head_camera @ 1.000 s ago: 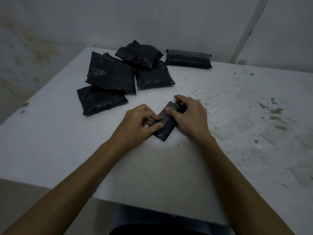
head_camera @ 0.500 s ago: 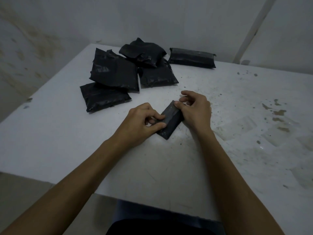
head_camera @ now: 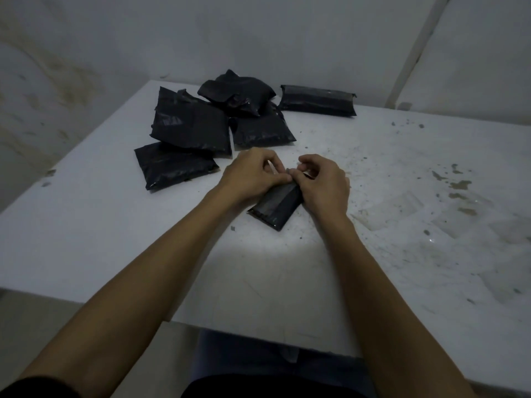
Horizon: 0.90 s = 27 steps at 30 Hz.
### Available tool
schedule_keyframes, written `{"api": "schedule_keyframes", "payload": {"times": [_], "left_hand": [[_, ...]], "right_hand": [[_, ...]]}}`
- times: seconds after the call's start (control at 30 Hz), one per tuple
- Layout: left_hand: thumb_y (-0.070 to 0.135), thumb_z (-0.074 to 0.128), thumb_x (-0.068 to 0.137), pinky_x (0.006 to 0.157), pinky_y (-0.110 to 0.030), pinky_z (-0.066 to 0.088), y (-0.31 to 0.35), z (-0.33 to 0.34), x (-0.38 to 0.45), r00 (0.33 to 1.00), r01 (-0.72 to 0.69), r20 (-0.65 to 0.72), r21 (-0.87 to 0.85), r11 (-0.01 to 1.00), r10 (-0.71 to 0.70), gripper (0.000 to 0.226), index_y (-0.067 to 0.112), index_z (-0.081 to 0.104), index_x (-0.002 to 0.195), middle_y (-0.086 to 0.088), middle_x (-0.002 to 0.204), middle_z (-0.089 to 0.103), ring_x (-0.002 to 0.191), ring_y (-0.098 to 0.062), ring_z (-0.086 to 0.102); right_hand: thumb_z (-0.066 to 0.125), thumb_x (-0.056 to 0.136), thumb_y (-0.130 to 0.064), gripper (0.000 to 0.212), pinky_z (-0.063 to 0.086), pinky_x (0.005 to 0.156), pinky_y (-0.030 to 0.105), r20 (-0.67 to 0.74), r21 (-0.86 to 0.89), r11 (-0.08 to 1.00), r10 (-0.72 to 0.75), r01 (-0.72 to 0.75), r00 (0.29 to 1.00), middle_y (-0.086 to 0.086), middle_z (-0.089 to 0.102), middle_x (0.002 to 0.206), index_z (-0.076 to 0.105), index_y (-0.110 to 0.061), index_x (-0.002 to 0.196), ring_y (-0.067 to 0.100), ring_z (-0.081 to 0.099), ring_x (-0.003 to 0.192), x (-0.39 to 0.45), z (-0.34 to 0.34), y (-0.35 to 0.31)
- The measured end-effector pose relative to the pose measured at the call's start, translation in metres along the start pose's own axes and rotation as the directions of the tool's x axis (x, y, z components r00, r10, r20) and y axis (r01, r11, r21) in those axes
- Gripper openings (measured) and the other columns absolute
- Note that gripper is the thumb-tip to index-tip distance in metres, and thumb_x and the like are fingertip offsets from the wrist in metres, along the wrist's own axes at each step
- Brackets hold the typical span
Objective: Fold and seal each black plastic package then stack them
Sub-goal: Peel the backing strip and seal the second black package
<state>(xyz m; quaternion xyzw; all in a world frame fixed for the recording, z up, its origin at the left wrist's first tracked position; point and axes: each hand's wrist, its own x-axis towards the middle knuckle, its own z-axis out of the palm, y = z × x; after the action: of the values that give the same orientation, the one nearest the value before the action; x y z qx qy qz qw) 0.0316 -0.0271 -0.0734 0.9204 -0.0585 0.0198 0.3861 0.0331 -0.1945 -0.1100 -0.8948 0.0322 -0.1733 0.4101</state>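
So the small black package (head_camera: pixel 275 206) is lying flat on the counter (head_camera: pixel 115 234), angled with its near end pointing toward the person and its far end tucked under both hands. The left hand (head_camera: pixel 250 175) and right hand (head_camera: pixel 324 185) meet right at that far end, fingers (head_camera: pixel 309 163) curled in, and the fingertips of both look like they're pinching something at the top edge of the package where they touch each other. What exactly is pinched there is too small and dark to make out, maybe a flap or a strip. The lower half of the package sticks out uncovered between the two wrists. Behind the hands, toward the far left of the counter, there's a loose pile of black packages (head_camera: pixel 192 127), four of them overlapping, one crumpled one sitting on top at the back. A longer folded package (head_camera: pixel 317 100) sits by itself just to the right of that pile near the back edge. Nothing sits between the hands and the pile, it's just close by. The counter itself is white and pretty grubby, with dark specks and stains all over the right side. The walls (head_camera: pixel 258 33) behind are pale and marked up, with blotchy discolouring on the left, and the lighting is dim.
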Motion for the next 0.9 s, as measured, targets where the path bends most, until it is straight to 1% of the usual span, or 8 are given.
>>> {"api": "schedule_keyframes", "payload": {"times": [0.13,0.27,0.43,0.53,0.6,0.67,0.8,0.9], "left_hand": [[0.06,0.082,0.076,0.067,-0.032,0.051,-0.011,0.002,-0.006,1.0,0.006,0.016,0.023,1.0,-0.007,0.025,0.038,0.073,0.084,0.014,0.076,0.069,0.074,-0.004,0.064],[0.059,0.08,0.079,0.066,-0.03,0.045,-0.017,0.002,-0.019,0.999,-0.042,0.02,0.024,0.999,0.041,0.023,0.041,0.071,0.09,0.016,0.08,0.069,0.077,-0.003,0.061],[0.057,0.08,0.08,0.065,-0.028,0.037,-0.029,-0.001,-0.035,0.989,-0.135,0.061,-0.009,0.991,0.135,0.027,0.043,0.071,0.101,0.015,0.083,0.068,0.074,-0.003,0.053],[0.063,0.078,0.076,0.07,-0.028,0.042,-0.032,-0.005,-0.04,0.981,-0.171,0.091,0.012,0.985,0.169,0.039,0.046,0.069,0.109,0.016,0.09,0.064,0.081,-0.005,0.054],[0.072,0.073,0.07,0.077,-0.032,0.045,-0.032,-0.007,-0.045,0.976,-0.195,0.108,0.032,0.98,0.19,0.053,0.046,0.067,0.115,0.018,0.095,0.062,0.086,-0.005,0.055],[0.076,0.069,0.067,0.086,-0.038,0.046,-0.031,-0.009,-0.05,0.973,-0.2,0.128,0.061,0.978,0.191,0.061,0.047,0.064,0.121,0.02,0.098,0.06,0.091,-0.003,0.054],[0.074,0.072,0.071,0.097,-0.042,0.043,-0.031,-0.012,-0.057,0.969,-0.213,0.155,0.137,0.967,0.191,0.065,0.05,0.057,0.129,0.02,0.106,0.057,0.101,-0.003,0.051],[0.083,0.064,0.065,0.1,-0.039,0.036,-0.03,-0.012,-0.062,0.959,-0.232,0.215,0.21,0.95,0.187,0.081,0.052,0.047,0.138,0.017,0.114,0.052,0.11,-0.008,0.047]], "right_hand": [[0.077,0.085,-0.048,0.035,0.05,0.098,0.045,0.006,-0.007,1.0,0.001,-0.001,1.0,-0.015,0.071,0.094,0.072,-0.033,0.116,0.008,0.067,0.097,0.002,0.001,0.002],[0.078,0.083,-0.05,0.036,0.05,0.097,0.046,0.014,-0.007,1.0,-0.011,0.012,1.0,-0.015,0.071,0.094,0.072,-0.033,0.115,0.009,0.066,0.097,0.002,0.002,0.003],[0.076,0.084,-0.052,0.039,0.044,0.098,0.043,0.017,-0.047,0.999,-0.013,0.014,1.0,-0.015,0.071,0.098,0.071,-0.033,0.117,0.011,0.065,0.101,0.003,0.0,0.001],[0.077,0.083,-0.054,0.04,0.043,0.097,0.042,0.016,-0.046,0.999,-0.01,0.01,1.0,-0.016,0.071,0.097,0.071,-0.032,0.117,0.011,0.065,0.1,0.003,0.0,0.0],[0.076,0.082,-0.054,0.039,0.043,0.096,0.042,0.013,-0.045,0.999,-0.013,0.014,1.0,-0.017,0.07,0.096,0.071,-0.033,0.115,0.01,0.065,0.1,0.003,0.0,0.001],[0.076,0.082,-0.054,0.039,0.043,0.096,0.042,0.014,-0.043,0.999,-0.017,0.018,1.0,-0.017,0.07,0.096,0.071,-0.034,0.115,0.011,0.065,0.099,0.002,0.0,0.001],[0.077,0.081,-0.055,0.039,0.045,0.096,0.044,0.021,-0.034,0.999,-0.026,0.026,0.999,-0.017,0.07,0.095,0.071,-0.035,0.114,0.011,0.065,0.098,0.003,-0.001,0.001],[0.077,0.082,-0.055,0.041,0.042,0.097,0.041,0.021,-0.037,0.999,-0.03,0.03,0.999,-0.016,0.07,0.097,0.071,-0.034,0.116,0.011,0.065,0.1,0.002,-0.001,0.0]]}}
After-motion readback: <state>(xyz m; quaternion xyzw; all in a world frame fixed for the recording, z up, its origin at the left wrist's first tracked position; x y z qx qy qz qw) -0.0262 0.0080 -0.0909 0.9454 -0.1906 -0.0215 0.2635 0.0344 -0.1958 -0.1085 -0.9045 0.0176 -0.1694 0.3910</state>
